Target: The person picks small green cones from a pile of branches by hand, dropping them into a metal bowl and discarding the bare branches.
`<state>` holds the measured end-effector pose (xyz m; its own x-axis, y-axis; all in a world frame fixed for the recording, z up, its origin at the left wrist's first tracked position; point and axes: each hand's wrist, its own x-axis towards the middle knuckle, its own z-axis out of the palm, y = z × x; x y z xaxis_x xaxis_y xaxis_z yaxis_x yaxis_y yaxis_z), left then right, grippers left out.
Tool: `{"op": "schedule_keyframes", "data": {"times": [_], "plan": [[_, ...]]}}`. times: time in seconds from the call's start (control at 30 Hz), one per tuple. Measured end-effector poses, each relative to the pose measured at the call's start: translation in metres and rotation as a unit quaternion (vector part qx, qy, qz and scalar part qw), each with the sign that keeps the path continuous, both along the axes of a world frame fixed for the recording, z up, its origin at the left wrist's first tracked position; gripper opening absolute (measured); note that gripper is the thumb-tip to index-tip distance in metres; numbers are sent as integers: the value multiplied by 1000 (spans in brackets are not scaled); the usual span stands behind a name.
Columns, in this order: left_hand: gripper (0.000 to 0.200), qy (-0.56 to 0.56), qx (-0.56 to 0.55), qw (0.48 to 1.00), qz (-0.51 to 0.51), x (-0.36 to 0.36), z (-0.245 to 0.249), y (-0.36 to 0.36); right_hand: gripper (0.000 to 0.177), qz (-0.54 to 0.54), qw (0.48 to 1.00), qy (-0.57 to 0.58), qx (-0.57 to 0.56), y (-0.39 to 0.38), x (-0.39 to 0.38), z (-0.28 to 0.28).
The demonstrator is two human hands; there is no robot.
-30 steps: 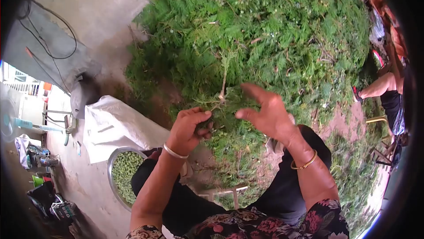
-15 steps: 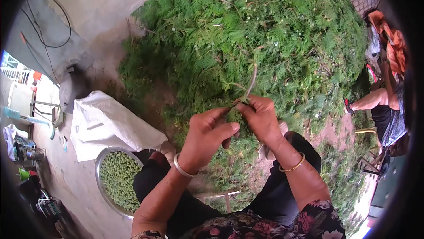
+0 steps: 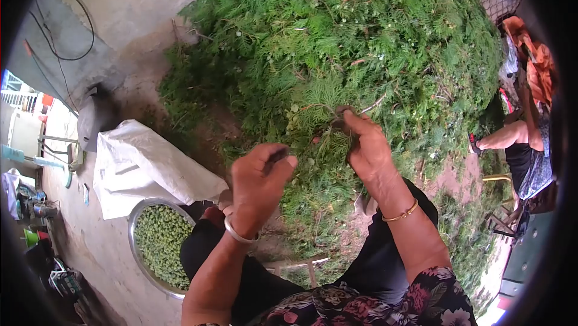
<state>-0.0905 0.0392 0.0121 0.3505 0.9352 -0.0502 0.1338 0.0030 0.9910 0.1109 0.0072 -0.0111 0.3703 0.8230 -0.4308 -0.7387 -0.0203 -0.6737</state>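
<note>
My right hand [image 3: 368,148] is closed around a leafy conifer sprig [image 3: 328,136], whose green fronds spread to the left of the fingers. To its left, apart from the sprig, my left hand [image 3: 260,181] has its thumb and fingers curled together. Whatever may be inside those fingers is hidden. Beyond both hands rises a large heap of cut conifer branches [image 3: 361,37] with small pale cones among the leaves. At the lower left, a metal basin [image 3: 133,238] holds many small green cones [image 3: 161,244].
A white sack [image 3: 144,166] lies by my left leg, beside the basin. At the right edge sits another person [image 3: 524,139], near an orange cloth [image 3: 530,55]. A black cable [image 3: 81,61] hangs at the upper left. Loose greenery [image 3: 319,223] covers the ground between my legs.
My hands have come apart: the left moved back and to the left, the right moved slightly forward with the sprig. The bare stem end that pointed away no longer stands up between them.
</note>
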Motion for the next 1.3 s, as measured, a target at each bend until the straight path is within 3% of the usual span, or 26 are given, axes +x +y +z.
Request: {"op": "schedule_keyframes", "data": {"times": [0.07, 0.13, 0.2, 0.43, 0.57, 0.67, 0.73, 0.77, 0.83, 1.0, 1.1, 1.2, 1.3], "plan": [[29, 84, 8, 994, -71, 5, -7, -3, 19, 12, 1000, -14, 17, 0, -4, -2], [32, 78, 36, 994, -70, 13, -10, -10, 17, 24, 999, 23, 30, -1, -6, -2], [34, 147, 82, 982, -84, 18, -14, -14, 16, 17, 999, 15, 25, -1, -6, -8], [15, 95, 98, 988, -66, 27, -44, -17, 18, -21, 999, -24, -32, -1, 0, -23], [14, 128, 107, 979, -114, 23, -17, -27, 9, -30, 998, 19, -43, 0, 15, -18], [14, 101, 103, 979, -145, 19, -12, -38, 20, -100, 993, 45, -36, 3, 30, -13], [15, -67, -135, 974, -167, 18, -9, -39, 21, -56, 998, 13, -3, -2, 30, 7], [15, -67, -135, 975, -166, 17, -7, -36, 20, -80, 997, -12, -10, -3, 25, 14], [15, -241, -253, 930, -117, 13, -2, -25, 19, -74, 997, -24, -17, -3, 25, 9], [16, -234, -257, 936, -50, 3, -1, 1, 14, -23, 996, -80, -42, -6, 14, 17], [17, -205, -250, 946, 13, 3, -8, 5, 15, -1, 983, -170, -67, -7, 8, 12], [24, -207, -296, 932, 9, 4, -12, 5, 13, 82, 970, -225, -28, -12, 6, 24], [30, -296, -346, 890, -18, 8, -6, 1, 13, 98, 955, -277, -42, -13, 2, 28]]}}
